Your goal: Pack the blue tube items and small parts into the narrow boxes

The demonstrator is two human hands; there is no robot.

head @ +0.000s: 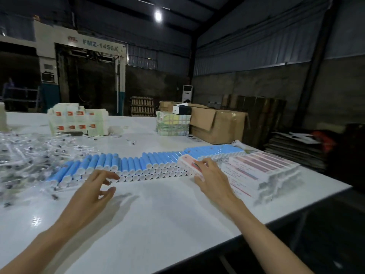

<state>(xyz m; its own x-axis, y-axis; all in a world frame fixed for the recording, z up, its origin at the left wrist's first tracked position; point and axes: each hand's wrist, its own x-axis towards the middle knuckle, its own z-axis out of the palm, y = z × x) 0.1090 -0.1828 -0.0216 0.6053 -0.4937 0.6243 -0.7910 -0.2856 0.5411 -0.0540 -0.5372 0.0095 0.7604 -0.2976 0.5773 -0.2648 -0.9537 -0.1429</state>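
Centrally: glossy white table point(158, 218); stacked row of blue cylindrical tubes point(130, 165), mid-frame; heap of clear-wrapped small parts point(23, 155), left; stack of narrow white-and-pink boxes point(262, 171), right; left hand point(94, 188) loosely spread, holding nothing; right hand point(211, 178) gripping single pink narrow box point(186, 162).

a white table point(158, 214) fills the foreground. at its far edge sits a green wrapped bundle point(172, 125), just beside an open cardboard box point(217, 125). behind stand a pallet point(142, 106), a white floor unit point(187, 93) and a machine point(98, 46) marked fmz-1450a. a lamp point(158, 15) glows overhead.
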